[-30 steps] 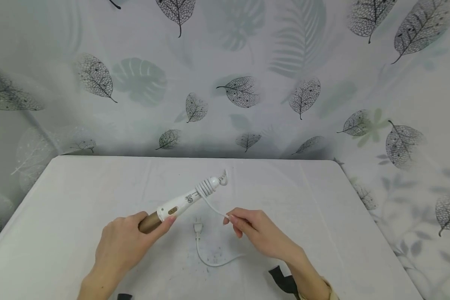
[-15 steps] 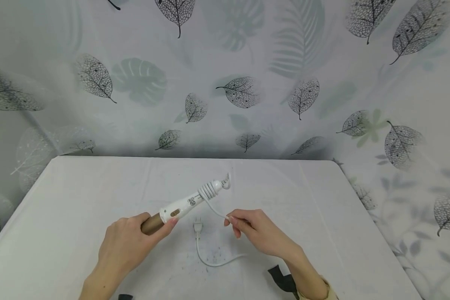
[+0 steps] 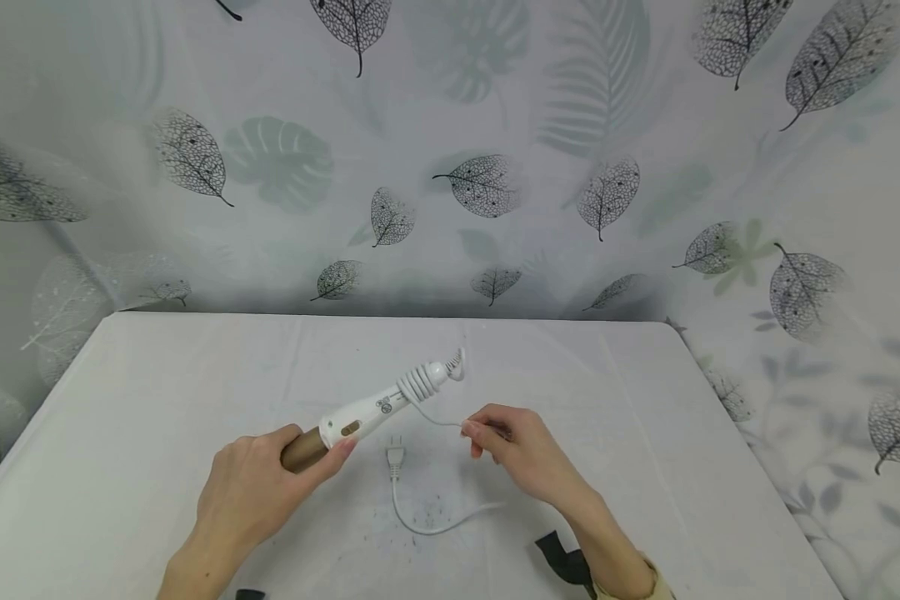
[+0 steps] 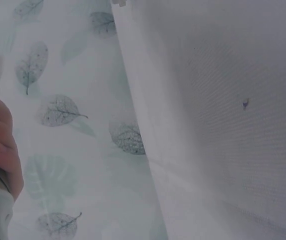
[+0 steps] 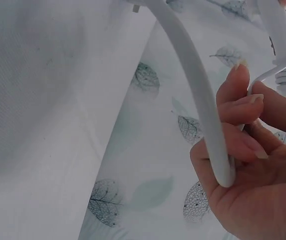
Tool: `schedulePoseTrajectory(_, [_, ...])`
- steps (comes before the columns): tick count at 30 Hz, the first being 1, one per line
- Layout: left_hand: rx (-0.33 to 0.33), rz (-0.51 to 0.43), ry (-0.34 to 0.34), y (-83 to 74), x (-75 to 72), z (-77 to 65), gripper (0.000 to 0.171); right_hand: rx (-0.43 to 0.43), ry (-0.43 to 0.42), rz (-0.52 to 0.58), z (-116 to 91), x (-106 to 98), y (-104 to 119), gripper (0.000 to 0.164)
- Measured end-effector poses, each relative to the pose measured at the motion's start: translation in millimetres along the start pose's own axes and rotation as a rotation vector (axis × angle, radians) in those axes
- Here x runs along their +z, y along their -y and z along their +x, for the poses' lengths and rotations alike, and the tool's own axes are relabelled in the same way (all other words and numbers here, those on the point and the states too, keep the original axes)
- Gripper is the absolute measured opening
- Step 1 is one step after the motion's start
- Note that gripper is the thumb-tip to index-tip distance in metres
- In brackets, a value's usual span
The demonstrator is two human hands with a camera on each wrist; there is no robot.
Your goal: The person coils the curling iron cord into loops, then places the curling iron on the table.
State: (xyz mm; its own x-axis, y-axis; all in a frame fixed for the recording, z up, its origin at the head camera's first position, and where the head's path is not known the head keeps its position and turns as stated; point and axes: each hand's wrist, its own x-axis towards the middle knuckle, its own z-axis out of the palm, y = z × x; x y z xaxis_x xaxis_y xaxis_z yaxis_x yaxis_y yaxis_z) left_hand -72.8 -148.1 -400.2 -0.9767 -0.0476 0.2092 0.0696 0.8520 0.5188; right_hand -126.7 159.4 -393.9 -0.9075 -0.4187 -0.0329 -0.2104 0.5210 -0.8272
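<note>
A white-handled curling iron with a gold-brown barrel slants up to the right over the table. My left hand grips it round the barrel, thumb along the side; in the left wrist view only part of that hand's fingers shows at the edge. Several turns of white cord wrap the far end of the handle. To the right, my right hand pinches the cord where it leaves the turns. In the right wrist view, a further length of cord hangs from the curled fingers.
A two-pin plug on the cord's free end lies on the white table, between the hands. Black straps show near the right wrist and at the bottom edge. A leaf-patterned curtain stands behind the table.
The curling iron and my left hand have shifted slightly right. My right hand has moved a little right and up, drawing the cord straighter.
</note>
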Motion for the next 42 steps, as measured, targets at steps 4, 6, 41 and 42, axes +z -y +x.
schedulePoseTrajectory(4, [0.040,-0.003,-0.012,0.1,0.7,-0.5,0.056,0.008,-0.033,-0.018,1,2,-3,0.021])
schedulePoseTrajectory(6, [0.063,-0.002,-0.020,0.2,1.2,-1.0,0.055,-0.008,-0.042,-0.028,1,3,-4,0.021])
schedulePoseTrajectory(41, [0.387,-0.004,0.084,4.9,5.8,-6.5,0.056,-0.158,-0.047,-0.047,0,-2,-14,0.017])
schedulePoseTrajectory(42, [0.377,0.009,0.101,4.8,5.5,-6.6,0.057,-0.148,-0.026,-0.022,0,-3,-14,0.016])
